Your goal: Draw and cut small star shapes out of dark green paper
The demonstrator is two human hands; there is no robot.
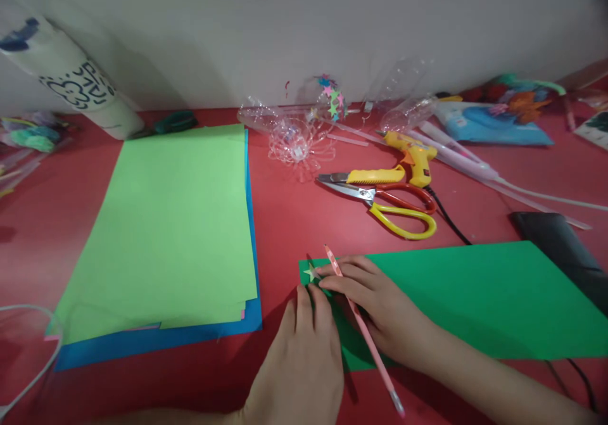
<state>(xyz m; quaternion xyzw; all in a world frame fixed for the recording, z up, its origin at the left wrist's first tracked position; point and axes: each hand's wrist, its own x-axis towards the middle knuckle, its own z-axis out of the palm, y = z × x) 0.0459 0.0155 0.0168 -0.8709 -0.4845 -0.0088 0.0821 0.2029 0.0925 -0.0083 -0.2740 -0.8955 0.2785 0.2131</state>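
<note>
Far left: bottle [92,89], then paper stack [180,222]. Left hand [301,355]: fingers slightly apart, grip beneath can't be told. Star [310,273] at green sheet's [475,298] far-left corner. Right hand [375,295] pinches pencil [373,348] between fingers, tips at star, covering sheet. Beyond: scissors [366,194], cutter [375,176], glue gun [418,157].

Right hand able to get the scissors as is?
Probably yes: the scissors lie beyond the right hand with nothing standing between, though the pink pencil it holds may hamper the grip.
</note>
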